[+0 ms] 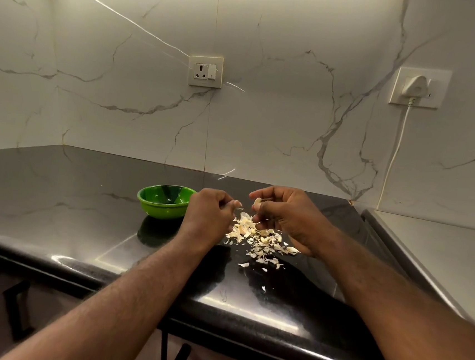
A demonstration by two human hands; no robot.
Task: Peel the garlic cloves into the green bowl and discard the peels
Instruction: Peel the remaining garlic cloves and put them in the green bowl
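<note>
The right hand point(288, 215) pinched 1 pale garlic clove point(257, 202); the left hand point(213, 211) pinched a peel scrap point(239, 205) above scattered peels point(256, 239) on the table point(68, 207).

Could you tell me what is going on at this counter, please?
A person is peeling garlic over a black countertop. The right hand holds a pale clove; the left hand pinches a scrap of peel beside it. A loose pile of peels lies on the countertop below them. The green bowl stands just left of the hands.
</note>
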